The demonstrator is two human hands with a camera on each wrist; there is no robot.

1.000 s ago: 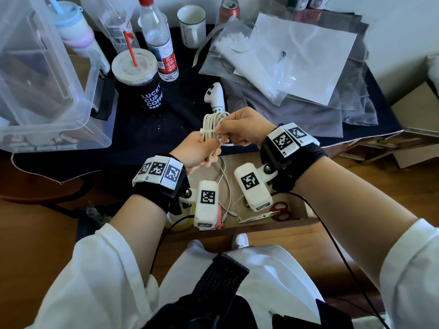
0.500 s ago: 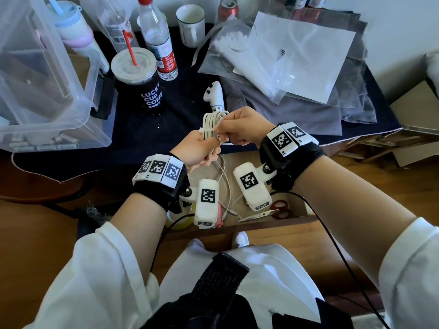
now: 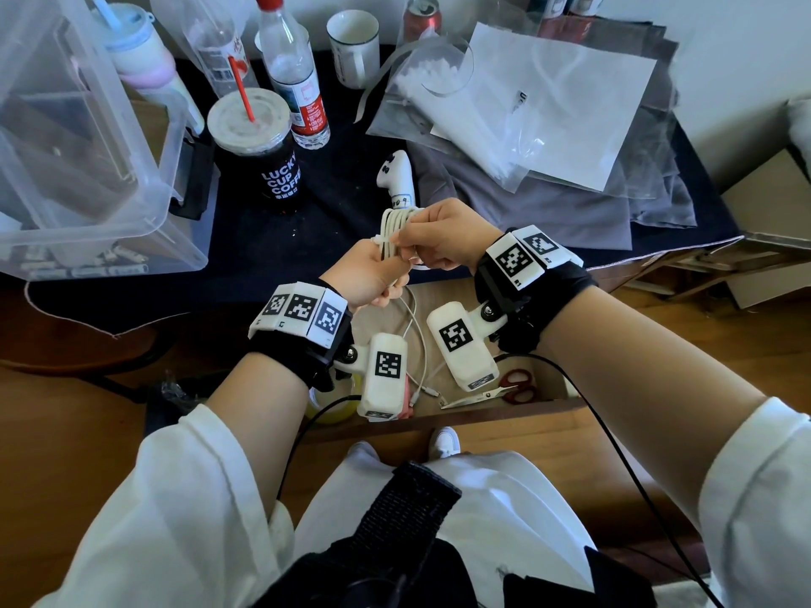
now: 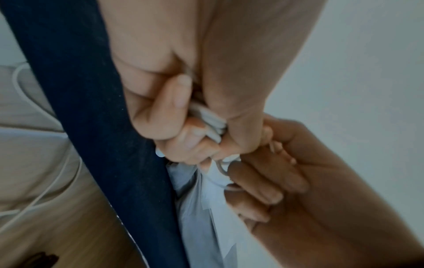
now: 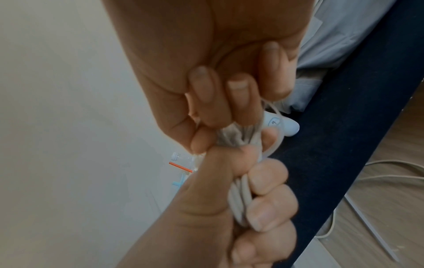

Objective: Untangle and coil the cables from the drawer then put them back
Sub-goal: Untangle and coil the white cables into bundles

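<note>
A white cable coil is held upright above the open drawer, over the edge of the dark table. My left hand grips the lower part of the coil in a fist. My right hand pinches the cable's loose end against the bundle near its middle. Looser white cables hang down from the hands and lie in the drawer, with plug ends near its front.
Red-handled scissors lie in the drawer. On the table stand a white controller, a coffee cup, a water bottle, a mug, a clear plastic bin and a pile of plastic bags.
Both hands stay at the coil and have hardly moved; the right hand's fingers have shifted slightly along the bundle.
</note>
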